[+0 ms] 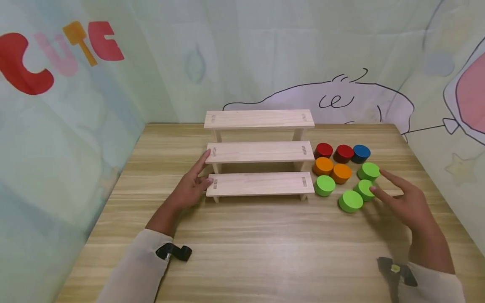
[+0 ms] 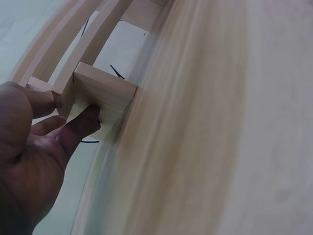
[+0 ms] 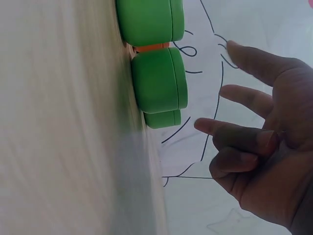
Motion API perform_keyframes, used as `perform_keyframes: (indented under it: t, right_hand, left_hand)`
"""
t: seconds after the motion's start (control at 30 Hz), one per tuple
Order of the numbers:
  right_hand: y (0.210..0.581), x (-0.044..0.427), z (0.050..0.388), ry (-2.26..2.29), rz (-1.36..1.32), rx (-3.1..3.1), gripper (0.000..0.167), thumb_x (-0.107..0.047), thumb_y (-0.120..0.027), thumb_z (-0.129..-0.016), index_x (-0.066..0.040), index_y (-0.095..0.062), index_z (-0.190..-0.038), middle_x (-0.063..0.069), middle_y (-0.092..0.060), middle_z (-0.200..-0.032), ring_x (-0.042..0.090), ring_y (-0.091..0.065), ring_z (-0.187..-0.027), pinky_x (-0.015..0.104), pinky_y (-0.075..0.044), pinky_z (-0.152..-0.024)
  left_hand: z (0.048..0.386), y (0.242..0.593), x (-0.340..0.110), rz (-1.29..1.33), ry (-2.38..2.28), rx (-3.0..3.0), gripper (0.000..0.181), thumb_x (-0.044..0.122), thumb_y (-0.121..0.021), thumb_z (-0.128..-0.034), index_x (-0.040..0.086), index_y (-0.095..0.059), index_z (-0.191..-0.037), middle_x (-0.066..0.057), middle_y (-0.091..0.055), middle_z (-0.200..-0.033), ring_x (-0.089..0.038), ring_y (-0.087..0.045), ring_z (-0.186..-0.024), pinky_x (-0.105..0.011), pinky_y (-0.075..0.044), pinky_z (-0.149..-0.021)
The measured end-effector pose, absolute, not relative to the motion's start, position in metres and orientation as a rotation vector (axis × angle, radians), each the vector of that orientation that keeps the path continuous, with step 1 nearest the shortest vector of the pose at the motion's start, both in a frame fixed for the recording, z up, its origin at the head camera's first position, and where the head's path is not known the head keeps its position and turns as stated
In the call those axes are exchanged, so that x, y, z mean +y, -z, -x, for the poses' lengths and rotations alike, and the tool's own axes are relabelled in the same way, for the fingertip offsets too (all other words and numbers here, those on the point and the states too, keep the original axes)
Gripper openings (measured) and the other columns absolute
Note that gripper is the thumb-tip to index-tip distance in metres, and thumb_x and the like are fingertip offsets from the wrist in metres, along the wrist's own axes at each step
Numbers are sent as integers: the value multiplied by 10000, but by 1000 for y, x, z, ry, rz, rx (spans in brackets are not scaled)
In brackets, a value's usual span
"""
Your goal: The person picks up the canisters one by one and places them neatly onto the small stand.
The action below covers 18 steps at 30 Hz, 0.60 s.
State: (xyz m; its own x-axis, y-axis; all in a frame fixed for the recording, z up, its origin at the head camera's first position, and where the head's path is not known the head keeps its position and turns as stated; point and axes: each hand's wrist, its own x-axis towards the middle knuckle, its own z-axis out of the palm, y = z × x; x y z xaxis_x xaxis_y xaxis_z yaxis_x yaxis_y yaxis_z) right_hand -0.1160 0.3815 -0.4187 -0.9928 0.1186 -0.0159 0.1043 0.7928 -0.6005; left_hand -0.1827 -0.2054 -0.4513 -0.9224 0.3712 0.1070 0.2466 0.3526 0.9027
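A pale wooden three-step stand [image 1: 259,184] stands on the table. My left hand [image 1: 189,187] is at its left end. In the left wrist view, the thumb lies on the end of the lowest plank [image 2: 62,93] and another finger reaches under it against the leg panel [image 2: 105,88]. To the right of the stand sit several short green cylinders [image 1: 350,201], each with a seam near its top in the right wrist view. My right hand [image 1: 409,204] hovers beside the green cylinder [image 3: 159,81] with thumb and forefinger spread; in the right wrist view a gap separates them.
Two red cylinders [image 1: 344,153], a blue one [image 1: 361,153] and two orange ones [image 1: 341,173] are grouped with the green, close to the stand's right end. The wooden table [image 1: 261,252] meets a printed cloth backdrop [image 1: 170,63] behind and at both sides.
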Motion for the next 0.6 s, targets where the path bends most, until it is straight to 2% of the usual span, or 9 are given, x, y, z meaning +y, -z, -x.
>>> perform_keyframes:
  t: [0.1, 0.2, 0.23, 0.3, 0.37, 0.43, 0.53, 0.6]
  right_hand:
    - [420, 385, 117, -1005, 171, -2961, 734, -409, -746, -1049, -87, -470, -1648, 396, -457, -1617, 595, -747, -1089, 266, -567, -763]
    - [422, 388, 116, -1037, 155, -2968, 706, -377, -772, -1037, -65, -511, -1614, 384, -489, -1599, 604, -727, -1133, 213, -554, -765]
    - [423, 389, 116, -1039, 145, -2971, 696, -364, -782, -1031, -57, -527, -1601, 385, -502, -1588, 596, -736, -1117, 156, -501, -739]
    - [424, 390, 115, -1040, 134, -2982, 682, -341, -799, -1021, -54, -546, -1585, 385, -513, -1576, 574, -753, -1084, 127, -490, -720]
    - [426, 391, 116, -1029, 125, -2998, 676, -330, -811, -1013, -60, -556, -1578, 387, -516, -1570, 554, -767, -1056, 174, -512, -747]
    - [427, 392, 117, -1021, 121, -3017, 680, -329, -815, -1011, -73, -552, -1583, 387, -507, -1577, 557, -758, -1082, 283, -579, -802]
    - [429, 392, 118, -1037, 118, -3030, 682, -317, -812, -1014, -80, -538, -1592, 390, -486, -1589, 599, -723, -1152, 530, -629, -912]
    - [431, 393, 117, -1040, 114, -3039, 676, -300, -808, -1017, -72, -533, -1591, 394, -477, -1590, 617, -704, -1182, 675, -589, -975]
  left_hand:
    - [183, 452, -205, -574, -1628, 2492, 832, 45, -547, -1133, 313, -96, -1778, -133, -89, -1856, -511, -291, -1644, -650, -464, -1204]
    - [183, 452, -205, -580, -1622, 2496, 817, 54, -545, -1137, 308, -106, -1778, -146, -129, -1850, -492, -332, -1636, -661, -462, -1209]
    - [183, 452, -205, -582, -1620, 2495, 810, 60, -542, -1140, 305, -107, -1778, -156, -143, -1846, -494, -344, -1630, -663, -463, -1209]
    - [184, 452, -205, -581, -1613, 2495, 802, 71, -540, -1143, 298, -107, -1778, -175, -160, -1840, -500, -350, -1625, -669, -462, -1211]
    - [184, 453, -205, -573, -1606, 2499, 795, 74, -537, -1144, 294, -111, -1778, -198, -181, -1830, -505, -358, -1619, -674, -460, -1212]
    - [183, 453, -205, -566, -1606, 2502, 799, 63, -538, -1142, 287, -109, -1778, -212, -189, -1825, -508, -355, -1620, -677, -455, -1214]
    - [183, 454, -206, -562, -1613, 2497, 803, 47, -535, -1139, 282, -110, -1778, -208, -178, -1829, -498, -335, -1633, -677, -446, -1222]
    - [183, 454, -205, -566, -1615, 2488, 803, 48, -529, -1142, 284, -100, -1778, -195, -155, -1836, -485, -307, -1650, -673, -436, -1232]
